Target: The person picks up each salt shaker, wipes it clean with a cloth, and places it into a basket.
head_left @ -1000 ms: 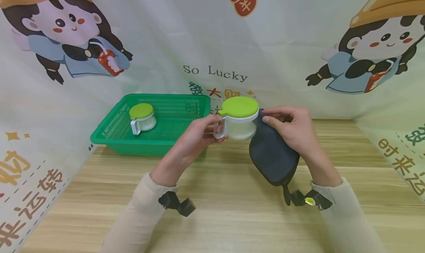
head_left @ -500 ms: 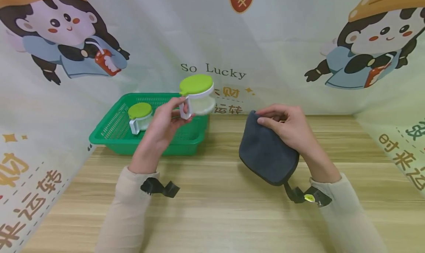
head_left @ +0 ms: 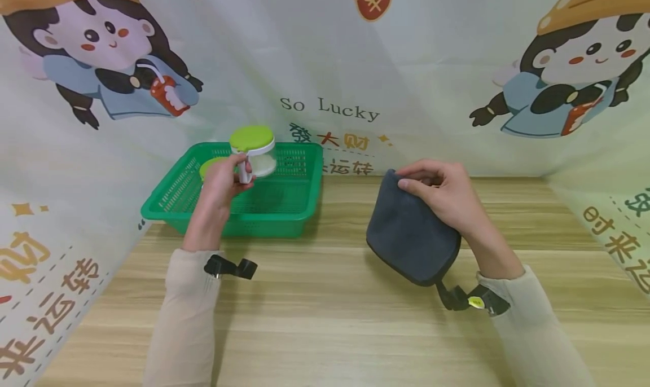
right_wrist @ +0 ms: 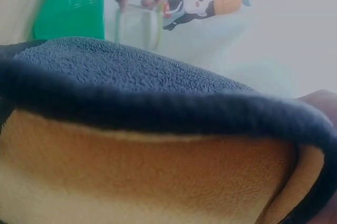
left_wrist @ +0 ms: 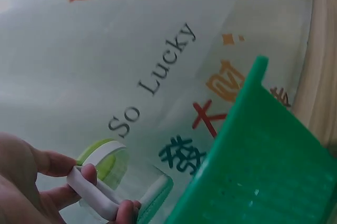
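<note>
My left hand (head_left: 218,181) grips the white handle (head_left: 245,171) of a clear seasoning jar with a lime-green lid (head_left: 252,137). The jar is upright, over the green plastic basket (head_left: 238,227). In the left wrist view, fingers curl through the handle (left_wrist: 92,192), beside the basket wall. Over on the right, my right hand (head_left: 442,192) pinches the top corner of a dark grey cleaning cloth (head_left: 411,229), which hangs folded above the table. The right wrist view shows its fuzzy grey face (right_wrist: 131,66), dark edging and tan other side (right_wrist: 158,176).
Inside the basket, a second green-lidded jar (head_left: 209,166) is mostly hidden behind my left hand. The wood-grain table (head_left: 315,319) runs back to a printed cloth backdrop (head_left: 421,77). Black cameras (head_left: 231,267) are strapped to both wrists.
My left hand has carried the jar left, away from the cleaning cloth, to over the basket. The cloth has swung to face the view more fully while my right hand stays nearly still.
</note>
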The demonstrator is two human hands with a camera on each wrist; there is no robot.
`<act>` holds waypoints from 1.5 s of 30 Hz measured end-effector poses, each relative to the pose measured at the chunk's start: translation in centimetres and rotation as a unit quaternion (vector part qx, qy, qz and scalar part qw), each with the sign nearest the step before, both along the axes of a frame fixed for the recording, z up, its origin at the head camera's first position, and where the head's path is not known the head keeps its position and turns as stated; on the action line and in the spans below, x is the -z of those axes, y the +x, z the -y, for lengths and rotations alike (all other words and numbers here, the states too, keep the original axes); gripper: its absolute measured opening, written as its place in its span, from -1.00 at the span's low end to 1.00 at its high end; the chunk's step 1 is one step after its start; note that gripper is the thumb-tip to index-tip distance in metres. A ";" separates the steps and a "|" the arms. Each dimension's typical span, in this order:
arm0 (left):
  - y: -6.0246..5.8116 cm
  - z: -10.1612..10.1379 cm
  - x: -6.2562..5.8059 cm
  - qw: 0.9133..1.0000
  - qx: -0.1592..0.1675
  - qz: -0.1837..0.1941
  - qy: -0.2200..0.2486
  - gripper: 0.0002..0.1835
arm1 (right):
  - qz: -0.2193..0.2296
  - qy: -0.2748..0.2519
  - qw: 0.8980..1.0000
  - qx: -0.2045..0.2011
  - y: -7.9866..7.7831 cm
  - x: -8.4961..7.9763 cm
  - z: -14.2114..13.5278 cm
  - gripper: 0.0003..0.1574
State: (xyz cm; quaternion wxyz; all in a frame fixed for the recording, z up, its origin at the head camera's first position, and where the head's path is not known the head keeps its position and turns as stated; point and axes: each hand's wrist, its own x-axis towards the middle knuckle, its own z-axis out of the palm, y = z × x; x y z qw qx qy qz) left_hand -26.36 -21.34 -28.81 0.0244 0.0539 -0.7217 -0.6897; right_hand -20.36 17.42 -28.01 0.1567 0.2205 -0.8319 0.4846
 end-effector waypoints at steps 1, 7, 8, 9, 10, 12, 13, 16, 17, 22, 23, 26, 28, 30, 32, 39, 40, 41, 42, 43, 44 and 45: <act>-0.3 0.2 0.3 1.000 -0.002 0.004 0.005 -0.61 | 0.002 -0.001 1.000 0.000 0.0 0.0 0.0 -0.77; -1.4 1.3 1.4 0.999 -0.002 0.038 0.037 -0.67 | 0.015 -0.002 1.000 0.004 -0.2 0.3 0.1 -0.76; -1.5 1.4 1.5 0.998 -0.004 0.043 0.039 -0.67 | 0.017 -0.002 1.000 0.004 -0.2 0.3 0.1 -0.75; -1.6 1.4 1.6 0.998 -0.006 0.047 0.042 -0.67 | 0.018 -0.002 1.000 0.006 -0.2 0.3 0.1 -0.75; -1.7 1.4 1.7 0.998 -0.005 0.051 0.046 -0.68 | 0.019 -0.001 1.000 0.007 -0.2 0.4 0.1 -0.76; -1.9 1.5 1.9 0.997 -0.004 0.058 0.051 -0.68 | 0.022 0.003 1.000 0.010 -0.3 0.4 0.1 -0.76; -2.0 1.5 2.0 0.997 -0.004 0.061 0.052 -0.68 | 0.025 0.005 1.000 0.010 -0.3 0.4 0.2 -0.76; -2.1 1.8 2.2 0.996 -0.007 0.071 0.052 -0.68 | 0.033 0.015 0.999 0.004 -0.6 0.6 0.5 -0.76; -2.2 1.8 2.3 0.996 -0.007 0.075 0.051 -0.67 | 0.035 0.017 0.999 0.002 -0.6 0.6 0.5 -0.76; -3.0 2.3 2.5 0.994 0.017 0.103 0.039 -0.66 | 0.038 0.018 0.999 -0.003 -0.9 0.9 0.5 -0.77; -3.3 2.3 2.5 0.993 0.028 0.112 0.033 -0.66 | 0.038 0.018 0.999 -0.002 -0.9 0.9 0.4 -0.77; -4.4 2.5 2.5 0.986 0.056 0.155 0.032 -0.66 | 0.045 0.021 0.999 0.002 -1.0 1.0 0.2 -0.77; -5.1 2.6 2.4 0.979 0.067 0.188 0.047 -0.66 | 0.050 0.022 0.999 0.004 -1.0 1.0 0.1 -0.76; -5.8 2.8 2.3 0.971 0.074 0.217 0.066 -0.66 | 0.054 0.021 0.998 0.006 -1.1 1.0 0.0 -0.76; -6.4 2.9 2.2 0.965 0.074 0.238 0.075 -0.62 | 0.055 0.018 0.998 0.007 -1.2 1.1 -0.2 -0.76; -7.8 3.9 3.1 0.962 0.082 0.261 0.029 -0.64 | 0.058 0.010 0.998 0.009 -1.4 1.1 -0.6 -0.74; -7.9 4.0 3.3 0.962 0.085 0.259 0.015 -0.66 | 0.059 0.010 0.998 0.011 -1.4 1.1 -0.6 -0.74; -8.0 4.1 3.5 0.962 0.089 0.258 0.004 -0.69 | 0.061 0.008 0.998 0.012 -1.4 1.1 -0.7 -0.74; -8.1 4.2 3.6 0.961 0.093 0.259 -0.009 -0.69 | 0.064 0.006 0.998 0.014 -1.5 1.0 -0.7 -0.73; -8.2 4.3 3.7 0.961 0.096 0.258 -0.021 -0.68 | 0.066 0.004 0.998 0.017 -1.5 1.0 -0.8 -0.73; -8.3 4.3 3.8 0.960 0.102 0.257 -0.037 -0.67 | 0.069 0.002 0.997 0.021 -1.6 1.0 -0.8 -0.73; -8.3 4.4 3.8 0.960 0.106 0.255 -0.053 -0.64 | 0.073 -0.001 0.997 0.025 -1.7 0.9 -0.9 -0.72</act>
